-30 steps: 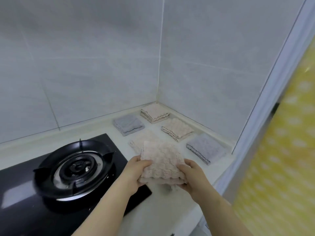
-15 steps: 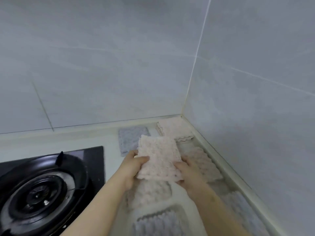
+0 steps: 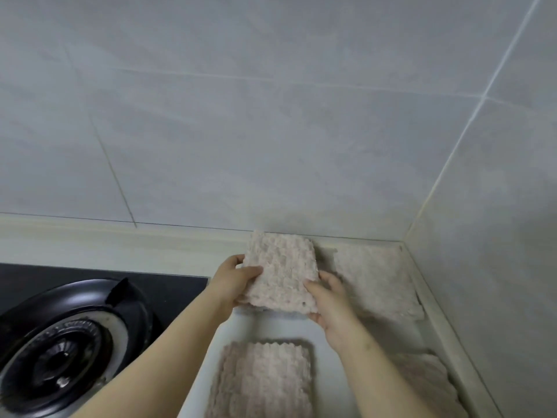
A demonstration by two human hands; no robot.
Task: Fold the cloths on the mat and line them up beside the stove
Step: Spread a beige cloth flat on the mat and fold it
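A folded pink textured cloth [image 3: 281, 271] is held between both hands above the counter near the back wall. My left hand [image 3: 233, 280] grips its left edge, thumb on top. My right hand [image 3: 333, 306] grips its lower right corner. Another folded pink cloth [image 3: 376, 282] lies in the back right corner. A third folded cloth [image 3: 265, 381] lies nearer to me, and a fourth [image 3: 428, 384] lies by the right wall, partly behind my right arm. The grey cloth seen earlier is hidden behind the held one.
A black gas stove [image 3: 60, 339] with its round burner sits at the left, close to my left forearm. The white counter [image 3: 271, 327] is bounded by tiled walls at the back and right, with a raised cream ledge [image 3: 443, 321] along them.
Both hands carried the pink cloth away from the counter's front edge toward the back wall. The view swung closer to the corner, and the grey cloths dropped out of sight.
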